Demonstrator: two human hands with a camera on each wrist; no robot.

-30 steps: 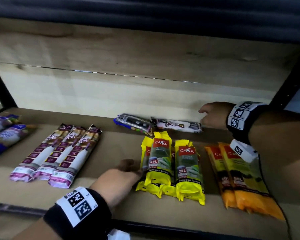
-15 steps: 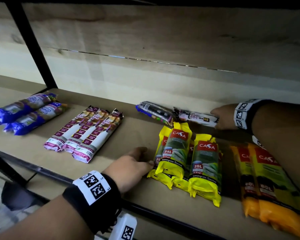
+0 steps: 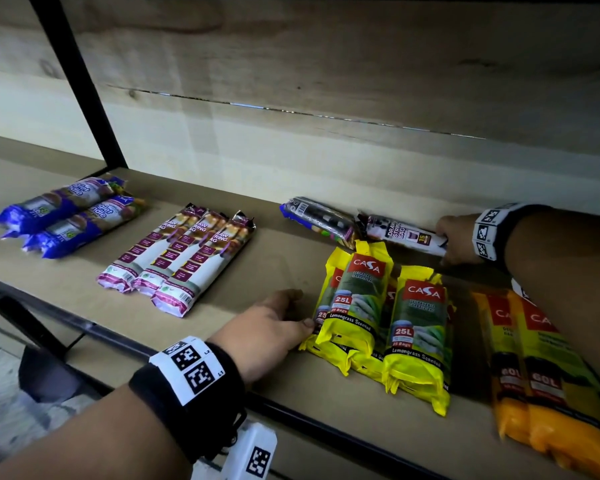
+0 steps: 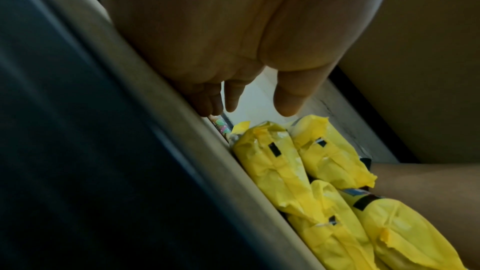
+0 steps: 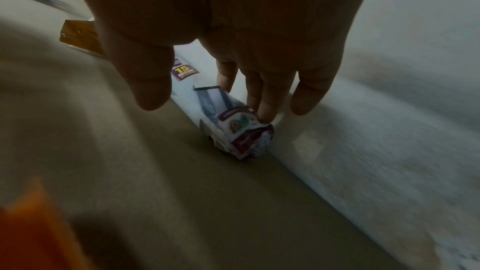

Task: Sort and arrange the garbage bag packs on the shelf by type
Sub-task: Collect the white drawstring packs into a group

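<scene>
Yellow 25L packs [image 3: 385, 320] lie in a loose overlapping group at the shelf's front middle. My left hand [image 3: 302, 310] rests flat on the shelf [image 3: 274, 258], its thumb against their left edge; in the left wrist view its fingers [image 4: 231, 100] hang relaxed above the yellow packs [image 4: 298, 171]. A white draw-string pack [image 3: 402, 233] lies along the back wall. My right hand [image 3: 447, 237] sits at its right end. In the right wrist view straight fingertips [image 5: 265, 114] touch the white pack [image 5: 223, 118], with the thumb held apart from it.
A dark blue pack [image 3: 316, 218] lies end to end with the white one. Three purple-white draw-string packs [image 3: 184, 258] form a row left of centre, two blue packs [image 3: 66, 216] at far left, orange 60L packs [image 3: 534, 375] at right under my forearm. A black post [image 3: 80, 81] stands back left.
The head view has swung left and moved closer. My right hand has slid onto the white pack's right end. My left hand stays beside the yellow packs.
</scene>
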